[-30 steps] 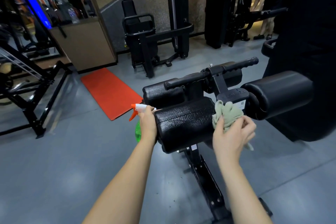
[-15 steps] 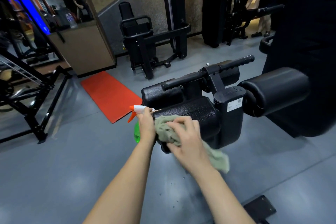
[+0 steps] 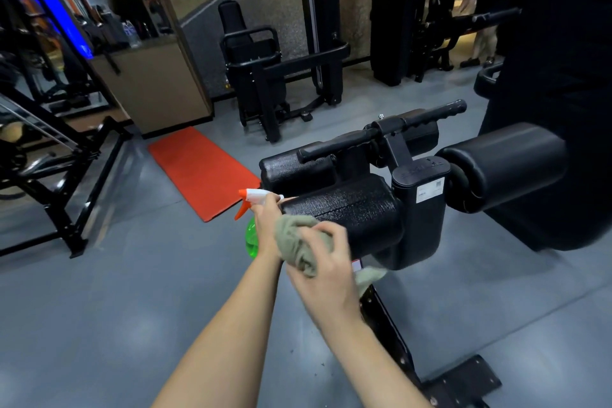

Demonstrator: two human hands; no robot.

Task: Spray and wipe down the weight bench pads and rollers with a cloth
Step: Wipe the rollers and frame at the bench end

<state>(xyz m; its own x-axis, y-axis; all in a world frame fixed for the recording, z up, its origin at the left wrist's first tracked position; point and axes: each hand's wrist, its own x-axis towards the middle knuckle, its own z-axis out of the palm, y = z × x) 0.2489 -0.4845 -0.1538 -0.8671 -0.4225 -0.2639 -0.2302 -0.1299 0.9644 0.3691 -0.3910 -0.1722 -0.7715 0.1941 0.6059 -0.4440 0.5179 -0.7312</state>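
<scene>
A black weight bench stands in front of me with a near left roller (image 3: pixel 344 212), a right roller (image 3: pixel 503 166) and a farther roller (image 3: pixel 298 169) behind a handle bar (image 3: pixel 381 132). My right hand (image 3: pixel 326 262) grips a grey-green cloth (image 3: pixel 294 242) against the left end of the near roller. A corner of the cloth hangs below the roller. My left hand (image 3: pixel 266 225) holds a green spray bottle (image 3: pixel 251 235) with a white and orange trigger head, just left of that roller's end.
An orange mat (image 3: pixel 202 169) lies on the grey floor to the left. A black rack frame (image 3: pixel 66 182) stands at far left. Other black machines (image 3: pixel 281 69) line the back wall. A large dark pad (image 3: pixel 563 76) fills the right side. A person stands far back right.
My right hand carried the cloth from the roller's right end by the centre post to its left end, and now bunches it there. The left hand with the bottle stayed put.
</scene>
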